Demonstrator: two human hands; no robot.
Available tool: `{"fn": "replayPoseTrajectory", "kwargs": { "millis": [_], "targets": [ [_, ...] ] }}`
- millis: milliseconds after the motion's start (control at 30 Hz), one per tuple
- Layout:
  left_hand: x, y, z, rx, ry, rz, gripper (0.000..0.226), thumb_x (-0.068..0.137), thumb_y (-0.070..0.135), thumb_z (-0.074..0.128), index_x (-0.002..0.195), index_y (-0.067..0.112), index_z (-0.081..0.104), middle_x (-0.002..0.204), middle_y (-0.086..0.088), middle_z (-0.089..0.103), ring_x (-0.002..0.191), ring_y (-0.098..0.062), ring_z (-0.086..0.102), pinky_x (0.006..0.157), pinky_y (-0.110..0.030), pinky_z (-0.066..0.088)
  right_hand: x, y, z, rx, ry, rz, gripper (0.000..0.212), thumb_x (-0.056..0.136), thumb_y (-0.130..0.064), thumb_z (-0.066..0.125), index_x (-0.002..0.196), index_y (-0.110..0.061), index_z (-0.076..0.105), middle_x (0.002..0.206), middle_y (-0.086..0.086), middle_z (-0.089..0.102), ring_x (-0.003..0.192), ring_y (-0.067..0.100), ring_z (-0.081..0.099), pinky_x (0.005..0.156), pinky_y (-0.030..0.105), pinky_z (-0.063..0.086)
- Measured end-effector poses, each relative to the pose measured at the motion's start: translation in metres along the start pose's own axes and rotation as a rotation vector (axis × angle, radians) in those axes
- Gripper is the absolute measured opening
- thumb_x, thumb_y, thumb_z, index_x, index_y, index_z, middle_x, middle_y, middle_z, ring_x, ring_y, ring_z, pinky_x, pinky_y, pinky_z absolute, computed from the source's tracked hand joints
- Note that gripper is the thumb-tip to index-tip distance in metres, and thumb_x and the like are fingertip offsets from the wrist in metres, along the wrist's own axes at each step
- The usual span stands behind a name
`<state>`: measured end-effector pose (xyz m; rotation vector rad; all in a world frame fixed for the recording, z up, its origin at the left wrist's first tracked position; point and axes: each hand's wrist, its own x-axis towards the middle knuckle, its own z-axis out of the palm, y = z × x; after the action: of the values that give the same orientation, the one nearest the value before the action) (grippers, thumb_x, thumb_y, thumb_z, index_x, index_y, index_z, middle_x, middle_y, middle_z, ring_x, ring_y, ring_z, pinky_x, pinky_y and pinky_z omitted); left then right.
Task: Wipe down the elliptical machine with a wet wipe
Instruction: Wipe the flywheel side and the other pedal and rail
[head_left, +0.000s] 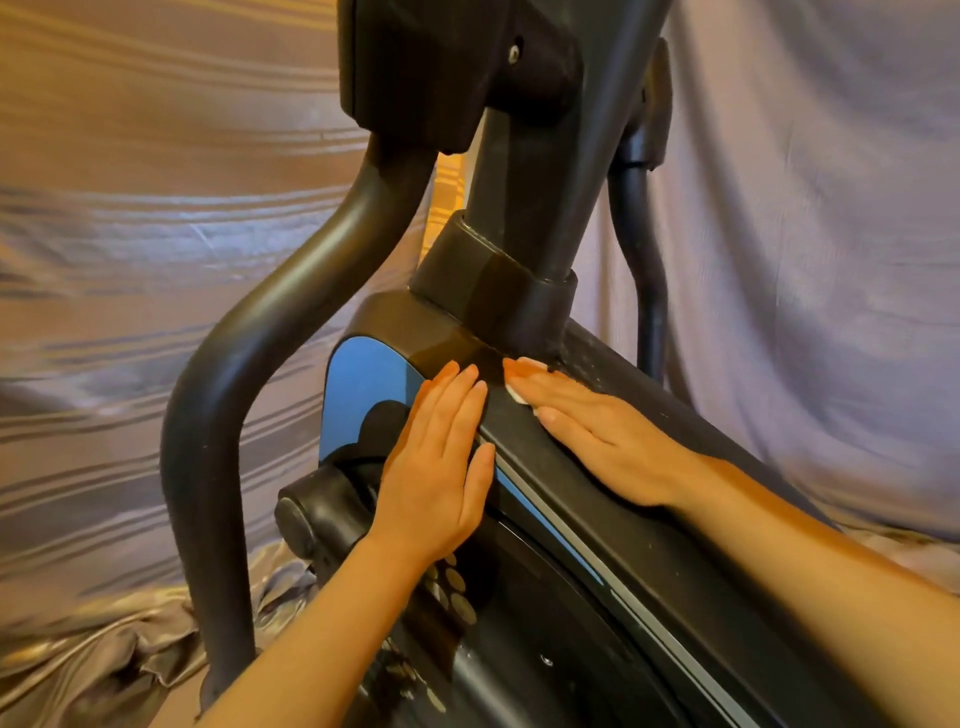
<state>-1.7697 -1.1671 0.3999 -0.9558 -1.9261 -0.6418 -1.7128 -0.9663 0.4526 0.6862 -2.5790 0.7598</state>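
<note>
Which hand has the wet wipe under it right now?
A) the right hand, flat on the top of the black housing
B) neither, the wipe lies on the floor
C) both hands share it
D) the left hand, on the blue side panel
A: white bits of the wet wipe peek out from under the flat fingers of the right hand on the housing; the left hand shows no wipe.

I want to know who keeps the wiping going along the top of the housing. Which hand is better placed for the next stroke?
Right. The right hand lies flat on the housing top with the white wipe under its fingers. The left hand is bare, resting against the side panel.
</note>
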Motion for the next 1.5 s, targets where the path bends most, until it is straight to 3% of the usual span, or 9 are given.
{"fn": "replayPoseTrajectory", "kwargs": {
  "millis": [233, 433, 533, 633, 867, 1033, 1133, 1333, 1500],
  "targets": [
    [0.004, 0.015, -0.001, 0.170, 0.000, 0.029, 0.061, 0.103, 0.047, 0.028, 0.140, 0.003, 0.048, 0.148, -0.014, 0.046, 0.142, -0.025, 0.032, 0.123, -0.034, 0.012, -0.001, 0.027, -0.016, -0.136, -0.084, 0.284, 0.054, 0.101, -0.049, 0.011, 0.151, -0.036, -0.003, 0.159, -0.019, -0.006, 0.140, -0.007, -0.009, 0.118, 0.026, -0.008],
    [0.007, 0.019, -0.001, 0.165, -0.029, 0.036, 0.062, 0.103, 0.047, 0.026, 0.139, 0.003, 0.050, 0.146, -0.013, 0.047, 0.141, -0.024, 0.033, 0.123, -0.033, 0.008, -0.044, 0.001, -0.004, -0.098, -0.069, 0.025, 0.051, 0.103, -0.039, 0.022, 0.150, -0.038, 0.003, 0.155, -0.029, -0.004, 0.139, -0.015, -0.006, 0.112, 0.008, -0.007],
    [0.011, 0.021, -0.001, 0.169, -0.036, 0.034, 0.060, 0.103, 0.045, 0.027, 0.138, 0.004, 0.052, 0.146, -0.011, 0.048, 0.141, -0.024, 0.036, 0.123, -0.035, 0.008, -0.025, 0.024, -0.023, -0.069, -0.091, 0.137, 0.042, 0.107, -0.031, 0.022, 0.144, -0.044, 0.005, 0.146, -0.037, 0.000, 0.132, -0.024, -0.007, 0.099, -0.005, -0.010],
    [0.011, 0.026, -0.001, 0.176, -0.033, 0.023, 0.055, 0.099, 0.038, 0.034, 0.138, 0.004, 0.053, 0.145, -0.011, 0.050, 0.140, -0.025, 0.036, 0.123, -0.037, 0.008, -0.001, 0.045, -0.028, -0.027, -0.040, 0.325, 0.049, 0.106, -0.032, 0.022, 0.152, -0.032, 0.003, 0.159, -0.015, 0.003, 0.145, 0.004, 0.003, 0.108, 0.014, -0.003],
    [0.013, 0.029, 0.002, 0.215, -0.068, 0.009, 0.055, 0.097, 0.035, 0.033, 0.136, 0.001, 0.053, 0.144, -0.014, 0.050, 0.139, -0.025, 0.036, 0.123, -0.043, 0.008, -0.051, 0.016, -0.009, -0.059, -0.084, -0.096, 0.047, 0.104, -0.029, 0.026, 0.150, -0.036, 0.015, 0.157, -0.023, 0.010, 0.142, -0.011, 0.004, 0.114, 0.010, -0.003],
    [0.012, 0.036, 0.000, 0.240, -0.114, -0.016, 0.057, 0.098, 0.038, 0.031, 0.137, 0.004, 0.052, 0.145, -0.011, 0.049, 0.140, -0.025, 0.036, 0.123, -0.043, 0.005, 0.011, 0.067, -0.027, -0.014, -0.018, 0.333, 0.049, 0.106, -0.039, 0.021, 0.153, -0.035, 0.009, 0.160, -0.013, 0.011, 0.147, 0.008, 0.009, 0.107, 0.015, -0.003],
    [0.012, 0.037, -0.002, 0.237, -0.131, -0.028, 0.056, 0.097, 0.037, 0.032, 0.138, 0.003, 0.051, 0.146, -0.012, 0.049, 0.141, -0.025, 0.036, 0.123, -0.042, 0.003, 0.022, 0.068, -0.020, 0.045, 0.030, 0.309, 0.051, 0.107, -0.028, 0.027, 0.154, -0.022, 0.011, 0.160, -0.004, 0.016, 0.147, 0.016, 0.014, 0.104, 0.007, 0.003],
    [0.013, 0.039, -0.002, 0.217, -0.119, -0.048, 0.056, 0.097, 0.037, 0.032, 0.138, 0.003, 0.051, 0.145, -0.012, 0.049, 0.140, -0.023, 0.034, 0.123, -0.040, 0.003, -0.033, 0.035, -0.012, 0.062, -0.045, 0.032, 0.046, 0.103, -0.040, 0.022, 0.148, -0.040, 0.016, 0.152, -0.030, 0.009, 0.138, -0.017, 0.005, 0.112, 0.007, 0.001],
    [0.012, 0.042, -0.002, 0.209, -0.129, -0.066, 0.056, 0.097, 0.036, 0.032, 0.139, 0.003, 0.050, 0.146, -0.011, 0.048, 0.141, -0.022, 0.033, 0.123, -0.037, 0.001, 0.011, 0.069, -0.020, 0.158, -0.035, 0.284, 0.049, 0.106, -0.036, 0.018, 0.153, -0.031, 0.007, 0.161, -0.009, 0.007, 0.148, 0.012, 0.007, 0.108, 0.012, 0.005]
  ]
}}
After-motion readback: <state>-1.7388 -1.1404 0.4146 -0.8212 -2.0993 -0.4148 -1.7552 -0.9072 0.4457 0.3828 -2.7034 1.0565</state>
